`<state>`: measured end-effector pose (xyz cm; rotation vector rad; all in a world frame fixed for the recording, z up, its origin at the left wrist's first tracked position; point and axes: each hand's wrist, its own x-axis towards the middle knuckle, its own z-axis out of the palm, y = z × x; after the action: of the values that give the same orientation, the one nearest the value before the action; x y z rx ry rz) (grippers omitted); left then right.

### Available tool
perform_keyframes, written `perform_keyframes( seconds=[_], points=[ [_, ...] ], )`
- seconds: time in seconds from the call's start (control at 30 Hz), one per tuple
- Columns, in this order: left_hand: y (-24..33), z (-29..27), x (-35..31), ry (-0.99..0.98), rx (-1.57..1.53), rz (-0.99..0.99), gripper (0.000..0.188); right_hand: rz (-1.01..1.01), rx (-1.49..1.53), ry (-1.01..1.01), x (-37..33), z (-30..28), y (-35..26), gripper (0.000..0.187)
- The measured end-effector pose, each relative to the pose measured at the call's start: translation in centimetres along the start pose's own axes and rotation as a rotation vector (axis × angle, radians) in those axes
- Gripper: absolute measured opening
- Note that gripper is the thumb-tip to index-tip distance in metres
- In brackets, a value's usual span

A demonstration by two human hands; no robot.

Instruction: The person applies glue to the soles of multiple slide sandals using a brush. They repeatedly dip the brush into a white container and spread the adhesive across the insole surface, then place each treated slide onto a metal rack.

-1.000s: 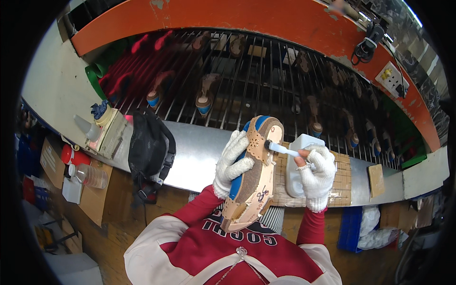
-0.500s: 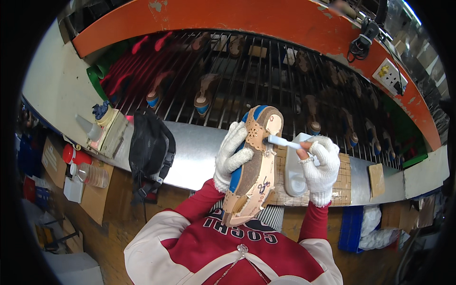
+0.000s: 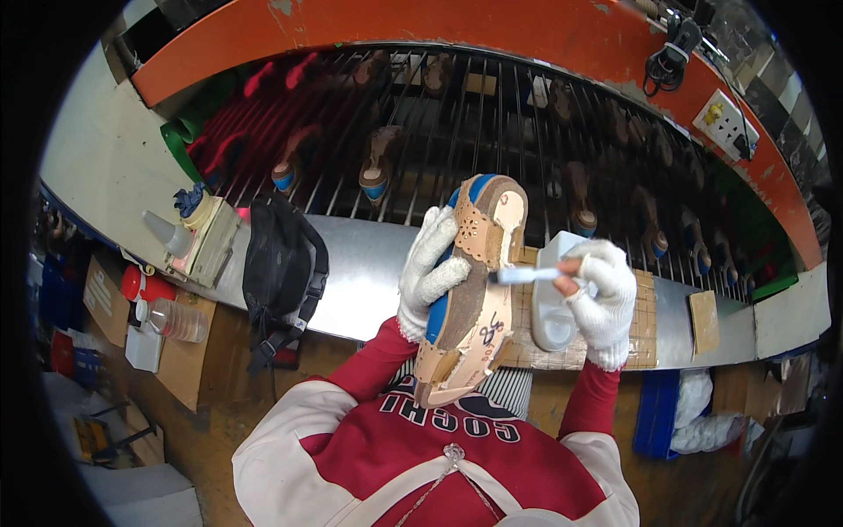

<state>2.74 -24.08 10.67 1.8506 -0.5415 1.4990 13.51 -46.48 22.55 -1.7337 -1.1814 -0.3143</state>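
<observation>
My left hand (image 3: pixel 428 279), in a white knit glove, grips a tan shoe upper (image 3: pixel 467 227) stretched on a blue last. The shoe's underside faces up, showing a pale insole with handwritten marks and brown edging; a cut-out pattern decorates one side. My gloved right hand (image 3: pixel 604 303), thumb tip bare, pinches the pale handle of a small brush (image 3: pixel 529 276). Its dark bristles point left, at the middle of the underside; whether they touch it I cannot tell. Below the brush stands a white plastic holder (image 3: pixel 553 329) on a grid-patterned mat (image 3: pixel 639 329).
Beyond the metal ledge (image 3: pixel 351 255), a rack of bars (image 3: pixel 421 158) carries several shoes on lasts under an orange frame (image 3: pixel 421 22). A black bag (image 3: pixel 279 272) lies left, near a container with a glue-like nozzle bottle (image 3: pixel 167 233). A tan card (image 3: pixel 703 321) lies right.
The brush has moved down from near the cut-out strap to the middle of the insole, its handle now nearly level. The left hand still holds the shoe.
</observation>
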Motion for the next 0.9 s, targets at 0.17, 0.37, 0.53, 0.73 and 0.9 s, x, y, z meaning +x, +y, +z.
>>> perform_keyframes(
  seconds=[0.17,0.37,0.53,0.73,0.9],
  points=[
    [0.3,-0.3,-1.9,0.021,-0.010,-0.320,0.064,0.177,-0.030,0.116,-1.4,1.6,0.4,0.016],
    [0.3,-0.8,-2.0,0.098,0.066,-0.303,0.056,0.328,0.200,-0.052,-5.2,2.3,-1.2,0.017],
    [0.8,-1.6,-0.8,0.097,0.115,-0.333,0.036,0.337,0.062,0.039,-5.8,3.6,-2.3,0.015],
    [1.3,-1.9,-0.2,0.064,0.258,-0.075,0.042,0.072,-0.325,0.178,-4.7,4.6,-3.2,0.019],
    [1.3,-2.1,-0.3,0.056,0.398,-0.037,0.044,-0.070,-0.516,0.242,-4.5,4.9,-3.9,0.021]
  ],
)
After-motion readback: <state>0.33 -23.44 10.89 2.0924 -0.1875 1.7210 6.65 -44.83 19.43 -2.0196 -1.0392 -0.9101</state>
